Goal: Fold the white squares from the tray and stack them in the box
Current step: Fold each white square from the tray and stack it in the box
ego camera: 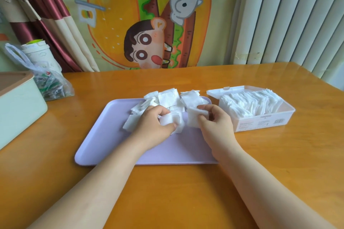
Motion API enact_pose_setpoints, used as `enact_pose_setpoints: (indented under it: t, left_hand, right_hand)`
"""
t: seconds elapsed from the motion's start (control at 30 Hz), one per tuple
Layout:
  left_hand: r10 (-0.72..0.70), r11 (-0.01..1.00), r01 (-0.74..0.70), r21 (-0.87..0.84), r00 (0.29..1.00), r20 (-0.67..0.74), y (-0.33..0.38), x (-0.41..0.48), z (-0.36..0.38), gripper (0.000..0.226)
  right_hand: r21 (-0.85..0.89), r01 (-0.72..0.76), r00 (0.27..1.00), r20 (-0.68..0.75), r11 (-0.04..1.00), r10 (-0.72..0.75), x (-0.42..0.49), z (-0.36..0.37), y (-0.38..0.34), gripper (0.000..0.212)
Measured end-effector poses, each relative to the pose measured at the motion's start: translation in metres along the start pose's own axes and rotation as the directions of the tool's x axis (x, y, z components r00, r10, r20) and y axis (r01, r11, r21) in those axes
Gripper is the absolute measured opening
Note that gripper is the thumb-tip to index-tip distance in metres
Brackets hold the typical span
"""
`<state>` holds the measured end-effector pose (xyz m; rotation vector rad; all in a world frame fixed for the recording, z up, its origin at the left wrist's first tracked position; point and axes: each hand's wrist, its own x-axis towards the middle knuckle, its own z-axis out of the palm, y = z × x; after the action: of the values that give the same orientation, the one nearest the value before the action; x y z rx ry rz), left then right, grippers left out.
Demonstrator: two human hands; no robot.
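Folding step. Left hand (152,125) grips one white square (172,120); right hand (216,123) pinches a second square (193,118), both over the tray (167,152). Loose squares (169,97) at tray's 12 o'clock. Box (260,123), part-filled, at 3 o'clock. Next move likely needs a flat crease, then stacking there.

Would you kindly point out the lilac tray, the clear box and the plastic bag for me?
lilac tray (176,151): head view, bare near part of its floor.
clear box (260,122): head view, front wall by the label.
plastic bag (54,85): head view, its bulging lower part.
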<state>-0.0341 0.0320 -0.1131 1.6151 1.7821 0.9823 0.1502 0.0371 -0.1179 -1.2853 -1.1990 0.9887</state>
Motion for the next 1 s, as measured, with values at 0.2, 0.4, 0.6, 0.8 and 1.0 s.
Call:
enact_pose_setpoints:
  t: [0.2,0.4,0.6,0.8,1.0]
  left_hand:
    - [-0.024,0.962,-0.002,-0.275,0.996,-0.091,-0.006,-0.01,0.005,0.026]
    - [0.076,0.824,-0.009,-0.566,0.993,0.095,-0.004,-0.012,-0.001,0.034]
    - [0.146,0.858,-0.04,-0.511,0.975,0.17,-0.006,-0.014,0.004,0.035]
    - [0.117,0.874,-0.065,-0.482,0.99,0.079,-0.008,-0.013,0.005,0.039]
    - [0.082,0.88,-0.059,-0.471,0.996,0.029,-0.007,-0.012,0.005,0.048]
  right_hand:
    - [-0.02,0.023,1.0,-0.016,1.0,-0.024,-0.002,0.0,0.0,0.024]
    - [0.016,0.017,1.0,-0.008,1.0,-0.017,0.0,0.001,0.001,0.02]
    - [0.007,-0.016,0.981,0.194,1.0,0.014,-0.003,0.001,0.0,0.033]
    - [0.004,0.0,0.964,0.267,1.0,-0.001,-0.003,0.001,0.002,0.036]
    - [0.092,-0.067,0.899,0.437,0.994,0.02,-0.001,-0.002,0.003,0.05]
